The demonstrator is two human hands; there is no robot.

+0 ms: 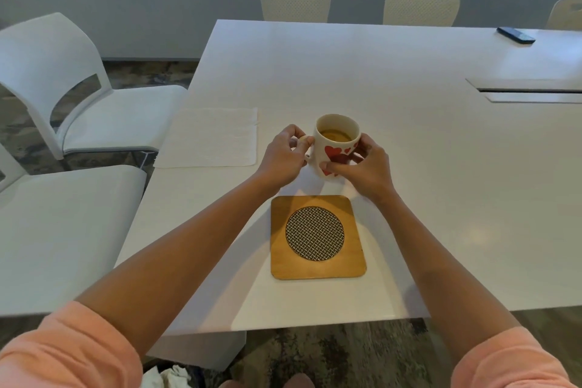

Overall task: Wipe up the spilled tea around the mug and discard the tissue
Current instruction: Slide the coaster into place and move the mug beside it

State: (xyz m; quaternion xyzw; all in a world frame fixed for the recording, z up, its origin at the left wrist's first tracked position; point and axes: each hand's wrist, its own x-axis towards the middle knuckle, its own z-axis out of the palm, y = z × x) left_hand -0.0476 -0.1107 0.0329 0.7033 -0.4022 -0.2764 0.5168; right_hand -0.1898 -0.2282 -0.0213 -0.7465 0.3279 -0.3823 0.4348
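A cream mug (338, 143) with red hearts holds brown tea and stands on the white table (409, 167), just beyond a wooden coaster. My left hand (285, 156) grips the mug's handle on its left side. My right hand (362, 168) wraps around the mug's right and front wall. A flat white tissue (209, 137) lies unfolded on the table to the left of the mug, apart from both hands. No spilled tea shows clearly on the white surface.
A square wooden coaster (317, 237) with a woven round centre lies in front of the mug. White chairs (63, 88) stand at the table's left. A dark phone (516, 35) lies far right. Crumpled white tissues (167, 378) sit on the floor below the table edge.
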